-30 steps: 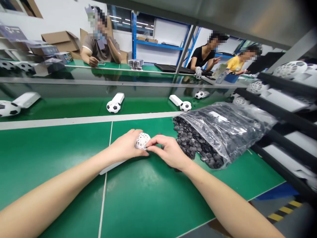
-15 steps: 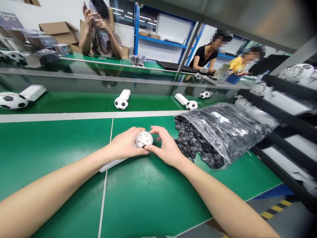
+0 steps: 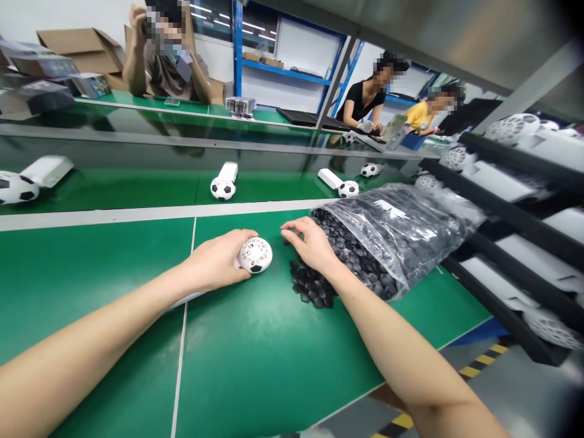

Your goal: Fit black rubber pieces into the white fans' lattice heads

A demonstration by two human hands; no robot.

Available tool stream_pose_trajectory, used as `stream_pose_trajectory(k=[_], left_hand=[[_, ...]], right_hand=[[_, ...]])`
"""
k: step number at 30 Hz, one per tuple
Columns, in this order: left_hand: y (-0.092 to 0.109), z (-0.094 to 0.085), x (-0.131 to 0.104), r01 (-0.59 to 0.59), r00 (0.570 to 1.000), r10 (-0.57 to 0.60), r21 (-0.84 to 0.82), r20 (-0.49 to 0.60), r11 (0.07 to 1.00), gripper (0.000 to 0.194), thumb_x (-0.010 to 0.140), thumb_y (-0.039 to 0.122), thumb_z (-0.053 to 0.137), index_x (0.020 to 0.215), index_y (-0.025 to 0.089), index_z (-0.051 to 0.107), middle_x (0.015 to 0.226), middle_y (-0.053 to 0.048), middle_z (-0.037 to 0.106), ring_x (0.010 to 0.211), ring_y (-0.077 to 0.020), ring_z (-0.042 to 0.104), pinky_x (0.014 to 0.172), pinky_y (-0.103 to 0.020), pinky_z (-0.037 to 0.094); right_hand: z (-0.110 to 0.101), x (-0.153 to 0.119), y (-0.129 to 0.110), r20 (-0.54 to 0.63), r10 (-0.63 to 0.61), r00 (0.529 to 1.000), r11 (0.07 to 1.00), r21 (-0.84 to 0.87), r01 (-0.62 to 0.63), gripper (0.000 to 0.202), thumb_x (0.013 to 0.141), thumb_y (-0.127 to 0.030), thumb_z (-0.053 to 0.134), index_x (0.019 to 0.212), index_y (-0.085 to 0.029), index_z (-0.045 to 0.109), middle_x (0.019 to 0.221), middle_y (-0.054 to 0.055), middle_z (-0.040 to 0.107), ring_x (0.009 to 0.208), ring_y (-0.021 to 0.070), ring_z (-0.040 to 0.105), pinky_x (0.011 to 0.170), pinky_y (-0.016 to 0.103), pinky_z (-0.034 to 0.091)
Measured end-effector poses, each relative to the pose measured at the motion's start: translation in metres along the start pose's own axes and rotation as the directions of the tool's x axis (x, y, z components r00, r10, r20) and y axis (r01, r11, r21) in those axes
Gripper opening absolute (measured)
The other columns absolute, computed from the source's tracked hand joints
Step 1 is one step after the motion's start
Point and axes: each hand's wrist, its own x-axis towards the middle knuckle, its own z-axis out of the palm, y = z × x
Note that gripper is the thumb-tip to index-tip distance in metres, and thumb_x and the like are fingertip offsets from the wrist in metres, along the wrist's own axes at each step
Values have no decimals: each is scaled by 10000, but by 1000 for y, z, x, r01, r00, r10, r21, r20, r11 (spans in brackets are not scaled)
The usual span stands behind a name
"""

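White openwork ball point(image 3: 255, 254), a rounded lattice with a black insert at its near lower edge, is held over a smooth green desk point(image 3: 237, 365). From left, soccer-patterned balls point(image 3: 18, 188) with white oblong bodies lie along the far strip. At center, the left hand point(image 3: 218, 260) has its grip closed around the ball; a white handle point(image 3: 188, 298) shows beneath the wrist, the long axis slanting from lower left to the ball at upper right, latticed face tipped up. Beside it, the right hand point(image 3: 311, 244) has thumb and fingertips close together; whether they hold anything cannot be told. Flat, angular black pieces point(image 3: 316, 287) spill near a wrinkled, clear plastic bag point(image 3: 424, 225) bearing a white, unreadable mark point(image 3: 391, 208). At far right, black racks point(image 3: 493, 208) carry more white latticework point(image 3: 513, 128).
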Motion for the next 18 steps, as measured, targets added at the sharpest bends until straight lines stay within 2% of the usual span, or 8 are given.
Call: stream_pose_trajectory(k=[2,4,6,9,14,18], left_hand=[[-5,-2,1,-26,1000,27,76,-9,997,601,665,254,537,1244,273,379,1234,-17,522,1061,-248,525,833,-342,436],[-10,-4,3,-84,996,85,138,-1,987,621,667,146,474,1267,267,372,1252,-17,516,1096,-240,504,868,-349,413],[-12,-4,4,-121,992,124,182,-5,976,649,662,77,429,1282,264,374,1237,-23,529,1093,-235,499,884,-364,394],[-13,-4,4,-121,991,130,206,-33,971,641,674,48,398,1276,266,397,1175,-30,567,1035,-231,516,869,-375,392],[-13,-3,3,-136,988,148,194,-53,972,642,672,38,383,1273,263,405,1189,-20,558,1061,-226,487,894,-377,372],[-14,-2,3,-134,987,147,181,-59,974,648,671,37,379,1274,274,403,1184,-16,557,1061,-229,478,903,-386,360]], right_hand=[[-5,5,10,3,-12,1000,986,-168,13,150,784,-258,589,890,-176,656,879,48,600,779,145,564,792,292,437],[-6,6,14,92,-26,995,958,-282,52,162,782,-250,600,914,-182,666,895,54,618,852,166,554,820,291,420],[-5,6,12,172,-33,985,915,-392,99,161,811,-235,565,919,-182,671,907,59,634,898,184,540,833,294,405],[-2,3,3,242,-38,969,825,-540,167,190,850,-198,490,905,-162,668,888,73,640,867,202,541,794,301,409],[-1,-3,-11,347,-33,937,719,-643,263,201,844,-120,441,883,-128,637,836,101,621,825,230,542,732,316,414],[-2,-3,-10,308,-7,951,716,-662,220,248,805,-35,421,957,-108,603,869,117,611,851,231,549,730,311,423]])
